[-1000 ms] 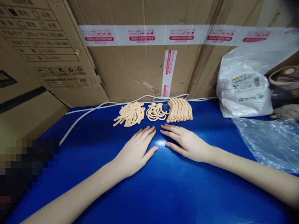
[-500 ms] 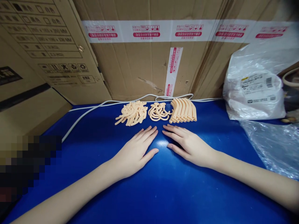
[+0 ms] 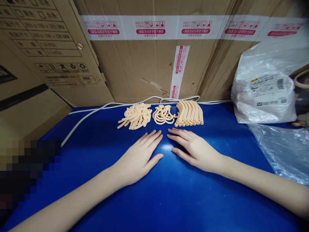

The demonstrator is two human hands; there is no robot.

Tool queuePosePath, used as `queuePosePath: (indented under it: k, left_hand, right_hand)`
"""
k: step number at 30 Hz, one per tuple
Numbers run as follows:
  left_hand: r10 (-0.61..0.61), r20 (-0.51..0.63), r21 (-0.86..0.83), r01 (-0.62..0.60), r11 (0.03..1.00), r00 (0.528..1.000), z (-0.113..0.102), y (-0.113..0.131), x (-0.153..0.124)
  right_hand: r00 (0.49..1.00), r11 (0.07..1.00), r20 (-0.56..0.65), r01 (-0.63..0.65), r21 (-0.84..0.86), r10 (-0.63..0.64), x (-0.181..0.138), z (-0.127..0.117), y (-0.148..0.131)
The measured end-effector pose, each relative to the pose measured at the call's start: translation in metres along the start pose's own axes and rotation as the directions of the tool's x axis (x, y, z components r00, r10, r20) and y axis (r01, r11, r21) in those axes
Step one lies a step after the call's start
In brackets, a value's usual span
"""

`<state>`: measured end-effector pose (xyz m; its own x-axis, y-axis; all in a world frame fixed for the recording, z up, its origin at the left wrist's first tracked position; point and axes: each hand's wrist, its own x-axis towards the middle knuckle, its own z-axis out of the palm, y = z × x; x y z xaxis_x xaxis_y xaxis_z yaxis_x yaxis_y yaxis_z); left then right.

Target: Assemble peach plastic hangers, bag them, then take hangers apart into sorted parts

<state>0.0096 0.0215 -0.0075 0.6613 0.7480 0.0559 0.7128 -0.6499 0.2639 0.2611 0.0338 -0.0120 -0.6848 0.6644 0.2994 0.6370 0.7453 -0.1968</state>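
My left hand (image 3: 140, 156) lies palm down on the blue tabletop (image 3: 166, 196), fingers stretched out and holding nothing. Opposite it, my right hand (image 3: 193, 148) rests flat as well, its fingers slightly spread and empty. Beyond the fingertips sit three groups of cream-coloured parts. A loose heap of short curved strips (image 3: 136, 116) is on the left. Thin hook-shaped pieces (image 3: 164, 114) lie in a small pile in the middle. On the right, several wider curved pieces with holes at their ends (image 3: 189, 112) are lined up side by side. Neither hand touches any of these parts.
Cardboard boxes (image 3: 145, 64) with printed tape wall off the back and left. A white cable (image 3: 91, 111) runs along the back edge. At the right are a white plastic bag with a label (image 3: 264, 87) and a clear plastic sheet (image 3: 285, 151).
The camera view has shifted very slightly. Both hands and the cream parts stay where they were.
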Motion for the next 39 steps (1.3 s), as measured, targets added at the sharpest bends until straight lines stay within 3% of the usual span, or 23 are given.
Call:
queuePosePath:
  k: [11, 28, 39]
  left_hand:
    - [-0.048, -0.006, 0.032, 0.048, 0.998, 0.999, 0.0033, 0.008, 0.0017]
    - [-0.012, -0.069, 0.026, 0.014, 1.0, 0.998, 0.0084, 0.0026, 0.0016]
    - [-0.007, -0.052, 0.02, 0.008, 1.0, 0.999, 0.006, 0.0028, 0.001]
  right_hand:
    - [0.999, 0.999, 0.04, 0.016, 0.047, -0.018, -0.0037, -0.0028, 0.0033]
    - [0.999, 0.996, 0.031, 0.015, 0.087, -0.018, -0.0048, -0.0028, 0.0038]
    - [0.999, 0.997, 0.028, 0.017, 0.07, -0.019, -0.0059, -0.0014, 0.004]
